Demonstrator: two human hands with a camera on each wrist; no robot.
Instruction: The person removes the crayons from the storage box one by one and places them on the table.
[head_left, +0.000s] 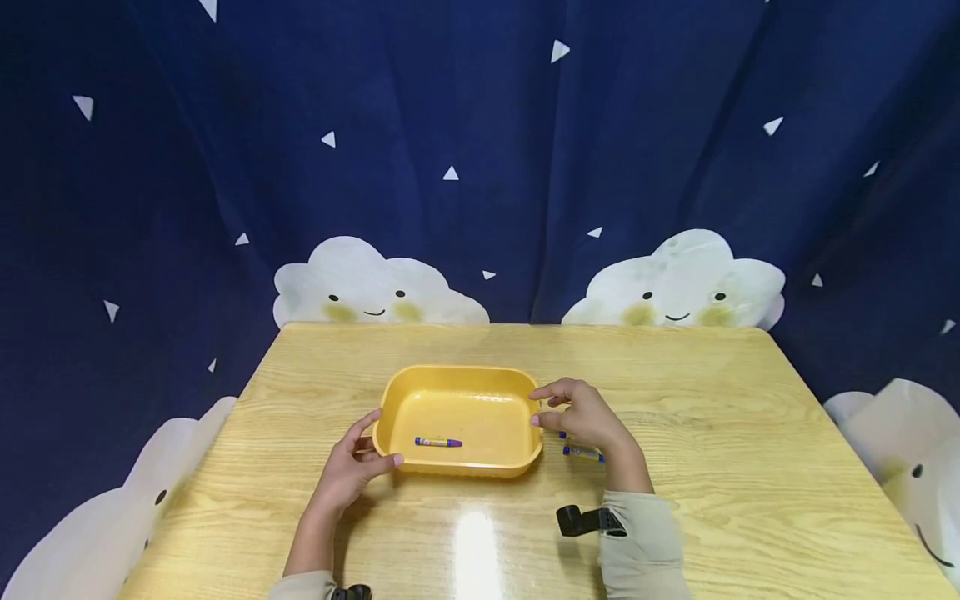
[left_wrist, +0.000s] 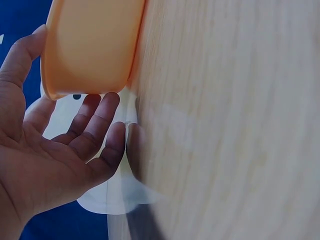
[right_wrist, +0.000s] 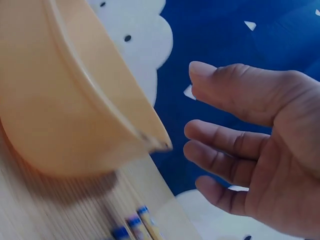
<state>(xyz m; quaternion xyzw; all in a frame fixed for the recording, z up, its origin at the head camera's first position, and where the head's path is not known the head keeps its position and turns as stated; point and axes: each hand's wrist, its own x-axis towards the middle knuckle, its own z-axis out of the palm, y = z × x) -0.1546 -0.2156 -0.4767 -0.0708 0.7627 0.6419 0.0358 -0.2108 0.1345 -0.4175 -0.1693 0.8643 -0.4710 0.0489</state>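
Note:
A yellow plastic basin [head_left: 480, 417] sits on the wooden table, with a purple crayon [head_left: 438, 442] lying inside near its front wall. My left hand [head_left: 349, 468] grips the basin's left end, thumb at the rim and fingertips against the outer wall in the left wrist view. Beside the right end is my right hand [head_left: 588, 415], its fingers loosely bent with nothing between them; the right wrist view shows a gap between this hand and the basin [right_wrist: 55, 100]. Several crayons [right_wrist: 136, 224] with blue ends lie right of the basin, partly hidden in the head view by the right hand.
The wooden table [head_left: 750, 467] extends to both sides of the basin. Behind it hangs a dark blue curtain [head_left: 480, 100] with white triangles and clouds. A black wrist camera [head_left: 581, 521] is strapped over the right sleeve.

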